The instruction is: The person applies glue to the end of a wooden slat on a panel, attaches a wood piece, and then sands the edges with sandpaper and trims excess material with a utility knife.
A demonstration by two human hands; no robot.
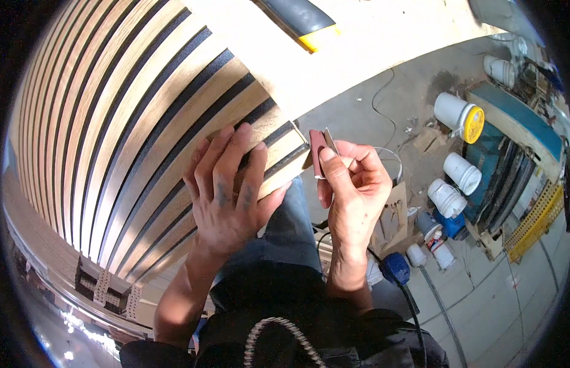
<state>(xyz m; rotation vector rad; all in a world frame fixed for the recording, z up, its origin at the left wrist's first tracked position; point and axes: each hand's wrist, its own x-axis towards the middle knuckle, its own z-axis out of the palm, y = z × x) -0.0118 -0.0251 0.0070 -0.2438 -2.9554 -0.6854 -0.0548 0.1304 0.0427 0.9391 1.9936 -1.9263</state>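
Observation:
A slatted wood panel (151,86), pale wooden strips with black gaps between them, reaches in from the left. My left hand (226,184) lies on its slats near the corner, fingers stretched out and apart, with the thumb along the near edge. Just right of that corner, my right hand (356,184) is closed in a pinch. Between its thumb and fingers is a folded piece of reddish-brown sandpaper (317,147), held close to the slat ends. Whether the sandpaper touches the wood, I cannot tell.
A pale work surface (352,67) extends beyond the panel, with a black and yellow tool handle (300,23) on it. Several buckets, including a white one with a yellow lid (473,125), stand on the floor at right. A blue-green machine (518,116) is behind them. Cables cross the floor.

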